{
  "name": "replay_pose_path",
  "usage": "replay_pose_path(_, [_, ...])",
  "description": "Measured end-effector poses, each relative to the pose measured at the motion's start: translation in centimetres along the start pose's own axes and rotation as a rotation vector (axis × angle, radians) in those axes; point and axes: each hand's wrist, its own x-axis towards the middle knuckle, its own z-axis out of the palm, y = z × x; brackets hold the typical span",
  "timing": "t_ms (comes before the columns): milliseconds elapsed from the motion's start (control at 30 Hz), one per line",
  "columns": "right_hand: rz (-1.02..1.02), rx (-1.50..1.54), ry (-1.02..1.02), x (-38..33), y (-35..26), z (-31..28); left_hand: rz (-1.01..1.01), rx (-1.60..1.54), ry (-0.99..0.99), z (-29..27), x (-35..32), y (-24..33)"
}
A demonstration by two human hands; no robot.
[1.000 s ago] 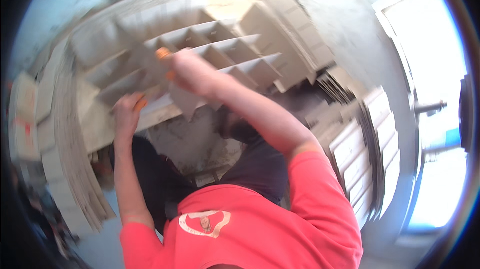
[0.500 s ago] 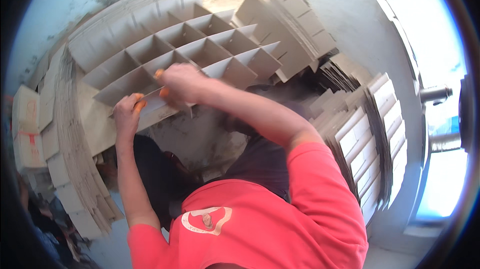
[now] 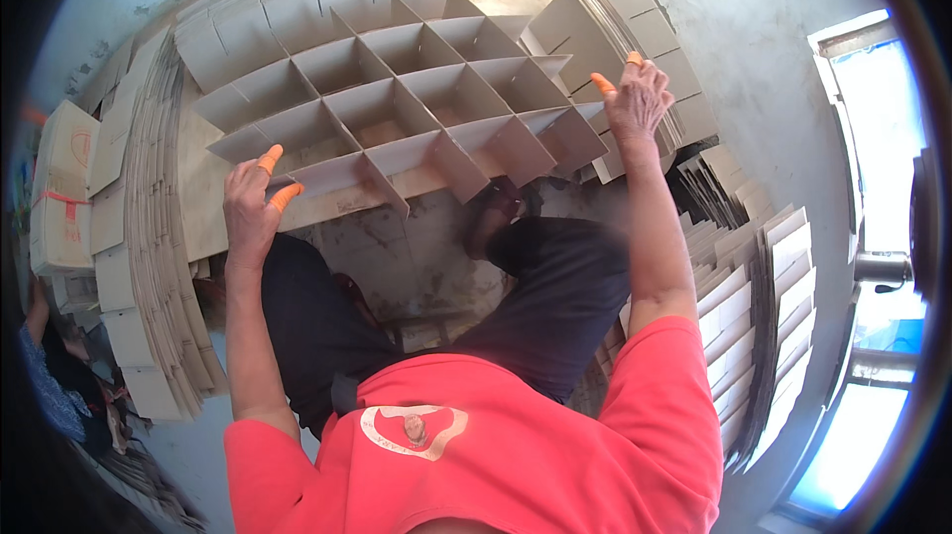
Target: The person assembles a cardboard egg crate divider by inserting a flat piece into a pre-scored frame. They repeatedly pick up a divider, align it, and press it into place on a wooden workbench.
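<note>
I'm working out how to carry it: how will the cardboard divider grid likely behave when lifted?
The cardboard divider grid is probably light for its size: thin sheets around open cells. It may skew or fold sideways, as its sheets appear merely slotted crosswise. Its projecting ends could bend easily if bumped, having no outer frame around them.

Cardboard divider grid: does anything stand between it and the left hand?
Nothing visible does: the left hand is at the near left corner of the cardboard divider grid, no other object between; whether they touch is unclear.
</note>
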Motion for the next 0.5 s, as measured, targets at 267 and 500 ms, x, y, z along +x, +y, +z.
replay_pose_path(267, [-0.014,-0.003,-0.178,-0.1,7.4,5.4,0.006,0.027,-0.057,0.4,0.3,-0.5])
replay_pose_path(500, [0.074,0.098,-0.236,1.1,7.8,4.1,0.013,0.017,-0.073,0.4,0.2,-0.6])
